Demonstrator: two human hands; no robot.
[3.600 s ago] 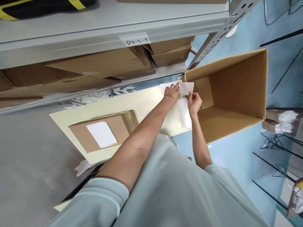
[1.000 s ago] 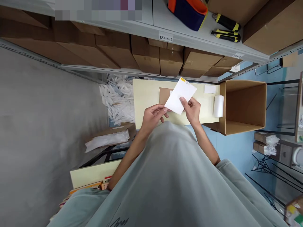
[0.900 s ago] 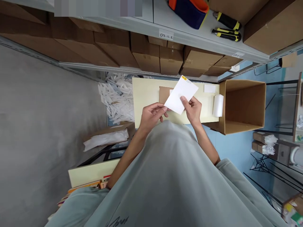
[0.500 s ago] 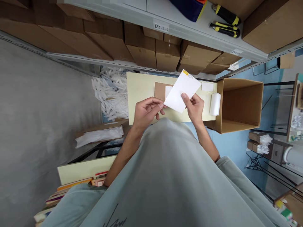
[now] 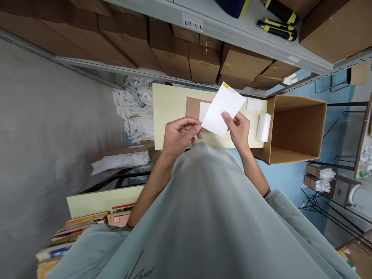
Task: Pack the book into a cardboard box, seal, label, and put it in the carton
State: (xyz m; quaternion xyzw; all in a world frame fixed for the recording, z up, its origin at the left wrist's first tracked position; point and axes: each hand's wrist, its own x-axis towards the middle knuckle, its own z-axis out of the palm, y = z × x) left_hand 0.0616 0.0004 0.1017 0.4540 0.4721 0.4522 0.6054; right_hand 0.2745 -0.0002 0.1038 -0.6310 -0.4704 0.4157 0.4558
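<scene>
A white label sheet [image 5: 223, 106] with a small yellow mark in its top corner tilts in front of me, above the pale yellow tabletop [image 5: 171, 102]. My right hand [image 5: 238, 126] grips its right side, thumb on the face and fingers behind. At the lower left corner of the sheet, my left hand [image 5: 183, 133] is closed in a pinch, thumb against index finger. Partly hidden behind the sheet, a flat brown cardboard piece [image 5: 193, 107] lies on the table with a white paper [image 5: 204, 110] on it.
On the table's right lie a white roll [image 5: 264, 128] and a small white slip [image 5: 254, 105]; an open cardboard box [image 5: 296, 155] stands beside them. A shelf [image 5: 232, 35] with boxes and cutters [image 5: 277, 30] runs along the back. Shredded white paper [image 5: 136, 112] is heaped left.
The view has shifted slightly. Both hands hold nearly the same pose, and the label sheet stays between them at about the same tilt.
</scene>
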